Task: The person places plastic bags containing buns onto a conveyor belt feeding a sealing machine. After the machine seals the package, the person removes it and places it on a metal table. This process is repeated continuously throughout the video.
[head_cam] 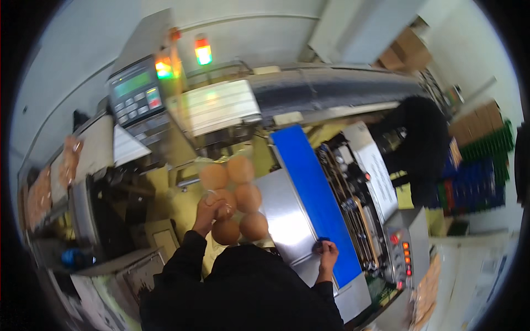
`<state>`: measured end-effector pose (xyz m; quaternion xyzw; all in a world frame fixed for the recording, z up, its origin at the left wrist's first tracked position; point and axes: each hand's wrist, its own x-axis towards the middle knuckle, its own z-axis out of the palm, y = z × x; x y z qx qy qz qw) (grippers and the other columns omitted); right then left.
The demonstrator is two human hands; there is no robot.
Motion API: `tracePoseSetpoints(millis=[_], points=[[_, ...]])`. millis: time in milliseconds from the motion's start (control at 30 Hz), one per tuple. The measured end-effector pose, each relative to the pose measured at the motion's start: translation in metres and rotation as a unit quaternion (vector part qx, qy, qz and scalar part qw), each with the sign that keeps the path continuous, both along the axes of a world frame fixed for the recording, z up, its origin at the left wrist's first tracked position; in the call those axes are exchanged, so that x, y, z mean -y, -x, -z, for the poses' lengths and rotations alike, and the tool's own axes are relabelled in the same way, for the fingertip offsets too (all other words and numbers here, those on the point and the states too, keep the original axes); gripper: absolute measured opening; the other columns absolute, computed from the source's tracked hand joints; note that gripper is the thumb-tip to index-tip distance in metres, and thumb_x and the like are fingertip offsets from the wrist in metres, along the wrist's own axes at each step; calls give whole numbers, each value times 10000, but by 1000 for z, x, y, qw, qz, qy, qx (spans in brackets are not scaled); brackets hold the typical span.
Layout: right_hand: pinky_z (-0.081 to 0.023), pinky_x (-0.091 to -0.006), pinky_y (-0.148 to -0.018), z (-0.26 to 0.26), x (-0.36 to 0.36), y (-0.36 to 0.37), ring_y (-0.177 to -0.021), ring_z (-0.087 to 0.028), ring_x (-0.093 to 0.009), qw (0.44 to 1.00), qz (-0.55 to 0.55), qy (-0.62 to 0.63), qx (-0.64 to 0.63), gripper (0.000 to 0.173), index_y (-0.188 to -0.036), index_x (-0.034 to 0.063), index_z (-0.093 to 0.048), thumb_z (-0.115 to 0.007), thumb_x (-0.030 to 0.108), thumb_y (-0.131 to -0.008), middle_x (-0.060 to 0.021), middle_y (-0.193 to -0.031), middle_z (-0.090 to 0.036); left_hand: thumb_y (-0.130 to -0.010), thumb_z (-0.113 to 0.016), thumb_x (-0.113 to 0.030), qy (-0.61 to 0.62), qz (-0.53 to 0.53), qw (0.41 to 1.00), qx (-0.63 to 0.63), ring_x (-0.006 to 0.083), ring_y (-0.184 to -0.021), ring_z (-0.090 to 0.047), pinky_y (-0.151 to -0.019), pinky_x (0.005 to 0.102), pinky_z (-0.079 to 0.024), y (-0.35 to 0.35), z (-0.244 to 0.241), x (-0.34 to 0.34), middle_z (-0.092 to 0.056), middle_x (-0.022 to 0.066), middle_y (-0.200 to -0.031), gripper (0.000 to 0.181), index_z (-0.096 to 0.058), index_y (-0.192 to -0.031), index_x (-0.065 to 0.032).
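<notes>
My left hand [210, 212] grips the side of a clear plastic bag of round orange-brown buns [248, 197], which lie in two rows in front of my body. My right hand [328, 255] is at the near part of a blue conveyor belt [316, 202], its fingers closed on a small dark knob-like thing [320, 245] by the belt's edge. A bare steel plate [285, 215] lies between the bag and the belt. The picture is somewhat blurred, so the fingers' exact hold on the bag is hard to tell.
At the upper left stands a control panel [136, 92] beside lit signal lamps [203, 50]. More bagged goods [70, 159] lie on a conveyor at the left. A person in dark clothing [418, 145] is beyond the machine, near stacked crates [476, 182]. A button box [403, 252] stands at the right.
</notes>
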<state>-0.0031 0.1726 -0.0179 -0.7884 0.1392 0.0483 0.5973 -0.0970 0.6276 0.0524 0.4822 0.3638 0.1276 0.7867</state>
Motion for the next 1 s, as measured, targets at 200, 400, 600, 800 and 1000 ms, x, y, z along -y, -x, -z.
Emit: tracePoseSetpoints(millis=[200,400,600,800,1000], points=[[-444,-252,-490,-20,-27,-42,-493,-560,-131,996,-7,-43,-80,88,-823,69,-609,-620,122,-893,-52,-609,-612,-757,-744,-168,-258,-310,893,-201,279,-983,-629,-840,381,-508,110,51,-102,-641,165,-1086,526,-527,-1186,44],[-430,-242,-492,-26,-28,-59,-510,-550,-113,997,-64,1,-49,73,-828,60,-600,-617,107,-881,-34,-640,-599,-748,-755,-360,-389,-511,730,-234,348,-983,-613,-858,431,-483,151,16,-266,-635,223,-1097,592,-581,-1132,57],[-428,-239,-509,-32,-1,-41,-537,-558,-111,997,-33,20,-61,48,-842,56,-604,-618,90,-873,-31,-665,-603,-847,-653,-228,-202,-498,838,93,188,-673,-586,-557,323,-439,111,-15,-333,-597,79,-757,253,-587,-926,3],[-462,-241,-588,-29,22,14,-600,-569,-102,999,20,-41,11,45,-824,54,-617,-655,34,-838,-30,-691,-625,-888,-591,-260,-469,80,801,-362,205,-864,-543,-714,329,-408,28,180,-147,-555,112,-960,325,-532,-1074,0],[-483,-266,-666,-45,125,69,-691,-583,-99,973,182,131,49,46,-774,40,-678,-700,62,-808,-25,-766,-665,-929,-529,-293,-174,628,745,-139,222,-1055,-500,-871,334,-376,20,229,182,-513,145,-1163,415,-477,-1222,-3]])
